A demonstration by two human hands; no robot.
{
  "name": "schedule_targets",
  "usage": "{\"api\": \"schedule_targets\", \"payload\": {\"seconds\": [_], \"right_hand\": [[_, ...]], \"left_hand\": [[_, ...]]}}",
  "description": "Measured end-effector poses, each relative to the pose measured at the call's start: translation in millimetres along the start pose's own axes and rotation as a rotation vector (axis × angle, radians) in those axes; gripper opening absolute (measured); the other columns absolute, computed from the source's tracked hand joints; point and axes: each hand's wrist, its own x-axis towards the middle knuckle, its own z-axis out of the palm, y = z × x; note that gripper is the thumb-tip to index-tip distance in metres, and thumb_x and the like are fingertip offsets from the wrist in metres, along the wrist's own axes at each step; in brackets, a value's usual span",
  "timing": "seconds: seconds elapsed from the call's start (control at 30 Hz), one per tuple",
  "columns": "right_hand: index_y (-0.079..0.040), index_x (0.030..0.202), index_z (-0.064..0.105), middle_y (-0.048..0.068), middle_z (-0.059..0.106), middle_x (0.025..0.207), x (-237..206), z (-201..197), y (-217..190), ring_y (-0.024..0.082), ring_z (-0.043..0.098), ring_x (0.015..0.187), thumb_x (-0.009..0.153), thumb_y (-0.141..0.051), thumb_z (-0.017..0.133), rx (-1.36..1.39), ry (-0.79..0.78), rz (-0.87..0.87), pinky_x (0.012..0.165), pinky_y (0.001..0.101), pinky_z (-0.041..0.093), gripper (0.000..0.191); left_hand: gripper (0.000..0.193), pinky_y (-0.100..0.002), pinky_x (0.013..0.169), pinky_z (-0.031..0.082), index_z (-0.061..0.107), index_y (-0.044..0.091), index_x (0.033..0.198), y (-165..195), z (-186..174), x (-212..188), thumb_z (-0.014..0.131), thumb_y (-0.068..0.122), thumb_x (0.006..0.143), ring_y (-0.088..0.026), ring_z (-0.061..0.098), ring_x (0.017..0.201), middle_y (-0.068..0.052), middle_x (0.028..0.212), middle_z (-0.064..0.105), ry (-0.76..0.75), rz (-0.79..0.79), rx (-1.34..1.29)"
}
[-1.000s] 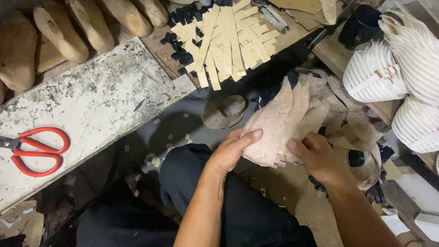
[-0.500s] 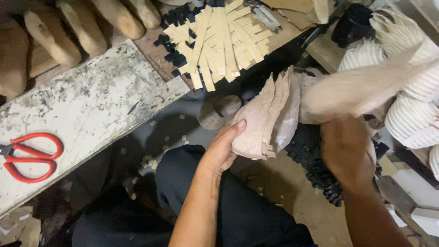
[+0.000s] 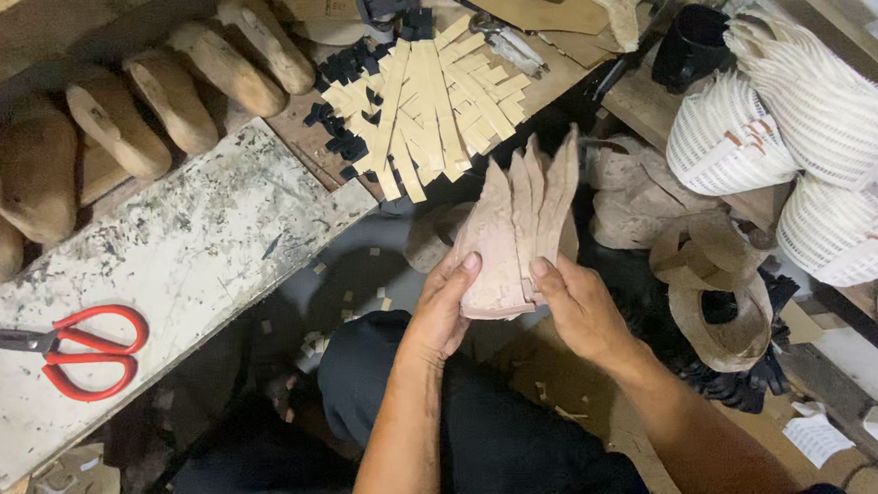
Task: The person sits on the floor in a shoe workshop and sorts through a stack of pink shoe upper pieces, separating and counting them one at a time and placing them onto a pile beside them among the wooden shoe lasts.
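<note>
Stack of pale leather pieces [image 3: 518, 233], fanned out at the top, held upright above the lap, in front of the white stone slab [image 3: 160, 282] and a little to its right. Left hand [image 3: 444, 312] closed on the lower left edge of the stack, thumb lying on the front piece. Right hand [image 3: 577, 305] gripping the lower right edge, thumb pressed on the same front piece. Both hands touching the stack, very near each other.

On the slab, at its near left end: red-handled scissors [image 3: 74, 348], lying flat, blades closed. Behind the slab, along its far edge: row of wooden shoe lasts [image 3: 151, 102]. Just past the slab's right end: fan of light yellow strips [image 3: 431, 97], with small black pieces [image 3: 345, 71] beside them. Well to the right of the slab, beyond the hands: white woven shoe uppers [image 3: 793, 128], piled together, and more beige leather cuts [image 3: 657, 195] below them.
</note>
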Motion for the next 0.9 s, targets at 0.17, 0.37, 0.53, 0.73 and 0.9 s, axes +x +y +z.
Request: {"api": "schedule_targets", "payload": {"seconds": [0.17, 0.37, 0.53, 0.73, 0.9], "right_hand": [[0.002, 0.103, 0.068, 0.017, 0.074, 0.081, -2, -3, 12, 0.026, 0.074, 0.076, 0.106, -0.052, 0.034, -0.11, -0.055, 0.174, 0.072, 0.0379, 0.056, 0.064], [0.002, 0.102, 0.068, 0.017, 0.072, 0.074, -8, -1, 29, 0.027, 0.073, 0.07, 0.104, -0.055, 0.034, -0.076, -0.11, 0.165, 0.067, 0.0386, 0.055, 0.066], [0.001, 0.109, 0.068, 0.018, 0.071, 0.074, -7, 2, 51, 0.027, 0.071, 0.07, 0.101, -0.056, 0.035, -0.226, -0.201, 0.252, 0.068, 0.0387, 0.055, 0.066], [0.0, 0.129, 0.065, 0.013, 0.074, 0.09, 16, 8, 104, 0.025, 0.071, 0.085, 0.109, -0.04, 0.042, 0.112, 0.05, 0.413, 0.083, 0.0337, 0.057, 0.05], [-0.002, 0.132, 0.064, 0.012, 0.076, 0.102, 33, 55, 159, 0.021, 0.073, 0.092, 0.106, -0.033, 0.048, 0.202, -0.113, 0.829, 0.084, 0.0327, 0.058, 0.044]], "left_hand": [[0.059, -0.037, 0.095, 0.056, 0.056, -0.007, 0.141, -9, -7, 4, 0.065, 0.033, 0.1, -0.025, 0.068, 0.112, -0.019, 0.126, 0.069, -0.022, -0.123, 0.079], [0.063, -0.033, 0.097, 0.055, 0.06, -0.008, 0.135, -16, -13, 5, 0.068, 0.041, 0.096, -0.021, 0.07, 0.113, -0.016, 0.125, 0.072, -0.021, -0.216, 0.202], [0.065, -0.033, 0.094, 0.055, 0.065, -0.009, 0.131, -16, -10, 9, 0.07, 0.043, 0.091, -0.022, 0.071, 0.107, -0.018, 0.12, 0.074, 0.054, -0.157, 0.396], [0.078, -0.034, 0.103, 0.045, 0.044, -0.008, 0.146, -23, -18, 26, 0.071, 0.04, 0.09, -0.026, 0.058, 0.124, -0.024, 0.139, 0.058, 0.356, 0.097, 0.71], [0.081, -0.035, 0.112, 0.041, 0.038, -0.007, 0.15, -19, -42, 48, 0.072, 0.036, 0.091, -0.026, 0.051, 0.137, -0.02, 0.151, 0.051, 0.643, 0.023, 0.369]]}}
